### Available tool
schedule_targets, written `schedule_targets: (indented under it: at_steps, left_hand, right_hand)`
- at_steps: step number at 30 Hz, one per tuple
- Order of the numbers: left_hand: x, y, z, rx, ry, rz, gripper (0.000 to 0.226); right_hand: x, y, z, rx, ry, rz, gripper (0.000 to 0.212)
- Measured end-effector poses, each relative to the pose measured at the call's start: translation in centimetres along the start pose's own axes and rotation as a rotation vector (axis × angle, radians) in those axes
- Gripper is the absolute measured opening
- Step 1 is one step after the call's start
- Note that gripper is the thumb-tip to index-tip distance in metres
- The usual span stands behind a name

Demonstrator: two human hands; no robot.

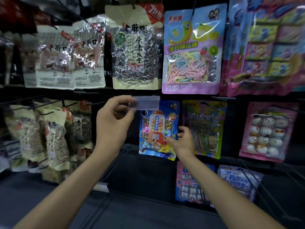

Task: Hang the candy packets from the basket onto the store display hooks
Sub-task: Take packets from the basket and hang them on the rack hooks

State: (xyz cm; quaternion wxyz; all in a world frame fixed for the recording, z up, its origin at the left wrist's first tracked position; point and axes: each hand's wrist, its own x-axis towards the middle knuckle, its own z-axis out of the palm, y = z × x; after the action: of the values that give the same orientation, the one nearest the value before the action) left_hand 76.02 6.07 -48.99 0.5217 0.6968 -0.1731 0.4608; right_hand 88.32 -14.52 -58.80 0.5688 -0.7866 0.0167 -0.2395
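Apparently one gumball-machine candy packet is mid-hanging: its edge is gripped by the right hand, and the clear strip above is pinched by the left hand. No basket is seen.

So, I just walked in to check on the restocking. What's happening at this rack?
A person is working a blue candy packet into place on the display. The left hand pinches the clear plastic tag just above the packet, while the right hand grips the packet's lower right edge. The packet's top is tucked behind the tag, so it's unclear whether it already hangs on a hook.
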Motion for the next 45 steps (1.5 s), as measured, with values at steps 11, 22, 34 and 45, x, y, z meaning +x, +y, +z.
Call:
schedule_targets:
  at_steps: [11, 22, 34, 45]
  left_hand:
    - [-9.0, 1.4, 0.8, 0.439, -0.22, -0.082, 0.033]
    - [-21.4, 5.4, 5.0, 0.707, -0.696, 0.056, 0.061]
    - [-38.0, 4.0, 8.1, 0.695, -1.241, -0.003, 0.066]
    - [-49.2, -1.0, 9.1, 0.817, -1.455, -0.642, 0.087]
  right_hand:
    - [-8.3, -2.1, -7.8, -0.167, -0.184, -0.167, 0.065]
    - [-18.2, 0.5, -22.8, -0.473, -0.425, -0.326, 0.077]
    - [-29.9, 13.2, -31.5, -0.65, -0.671, -0.092, 0.078]
    - [-35.3, 19.0, -31.1, -1.034, -1.096, 0.026, 0.075]
